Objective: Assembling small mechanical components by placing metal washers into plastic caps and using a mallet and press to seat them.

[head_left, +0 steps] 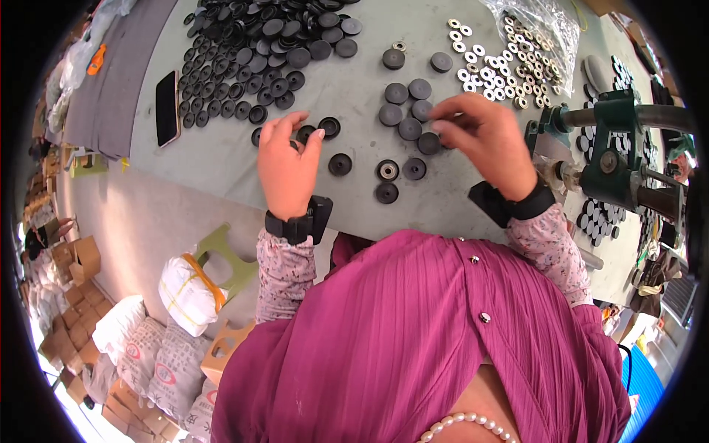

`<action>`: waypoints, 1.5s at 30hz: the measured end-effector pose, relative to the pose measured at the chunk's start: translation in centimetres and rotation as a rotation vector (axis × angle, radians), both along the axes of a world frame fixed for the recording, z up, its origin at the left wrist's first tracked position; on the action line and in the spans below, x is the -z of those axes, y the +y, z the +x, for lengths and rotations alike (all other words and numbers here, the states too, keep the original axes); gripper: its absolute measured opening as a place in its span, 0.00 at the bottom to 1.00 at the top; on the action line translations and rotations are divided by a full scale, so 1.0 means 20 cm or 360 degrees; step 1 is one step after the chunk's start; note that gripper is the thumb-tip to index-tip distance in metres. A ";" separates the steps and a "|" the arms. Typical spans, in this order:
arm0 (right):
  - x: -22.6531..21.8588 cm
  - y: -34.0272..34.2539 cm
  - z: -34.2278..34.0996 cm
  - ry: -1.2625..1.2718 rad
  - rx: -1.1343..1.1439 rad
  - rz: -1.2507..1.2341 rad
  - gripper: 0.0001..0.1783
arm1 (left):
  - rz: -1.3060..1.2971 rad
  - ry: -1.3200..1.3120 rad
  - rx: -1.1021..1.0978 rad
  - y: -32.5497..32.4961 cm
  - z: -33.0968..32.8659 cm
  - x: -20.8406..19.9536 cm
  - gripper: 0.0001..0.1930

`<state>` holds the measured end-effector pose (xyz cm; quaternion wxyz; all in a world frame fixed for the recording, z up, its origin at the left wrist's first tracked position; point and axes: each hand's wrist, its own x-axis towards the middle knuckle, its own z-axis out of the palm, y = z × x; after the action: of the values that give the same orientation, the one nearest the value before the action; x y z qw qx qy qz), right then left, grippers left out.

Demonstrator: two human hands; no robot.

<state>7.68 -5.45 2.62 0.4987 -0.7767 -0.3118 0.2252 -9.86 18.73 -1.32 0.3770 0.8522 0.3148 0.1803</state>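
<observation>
Flat-topped black discs (408,128) lie left of the green press (611,155); right hand (491,140) beside them, fingers narrowly parted. Left hand (285,168) farther from the press, fingers curved by recessed discs (329,127); cannot tell whether either grips. Discs likely light, stiff, slightly slick: pinch opposite rims.

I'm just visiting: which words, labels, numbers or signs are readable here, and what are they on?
White sacks, lower left: dark printed characters and a red oval mark; I'm not copying the wording.
Cardboard boxes: any print is too small to read.
Phone: dark screen, no text visible.
Black discs: no readable text.
</observation>
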 end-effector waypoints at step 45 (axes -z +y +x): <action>-0.23 -1.51 -0.38 -0.0701 0.0384 -0.1088 0.25 | -0.0510 -0.0032 -0.0096 0.00 -0.22 0.10 0.21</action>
<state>0.10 -35.66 7.15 0.1565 -0.9580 -0.2251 0.0842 -14.18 18.63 -3.41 0.5057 0.7695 0.3611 0.1475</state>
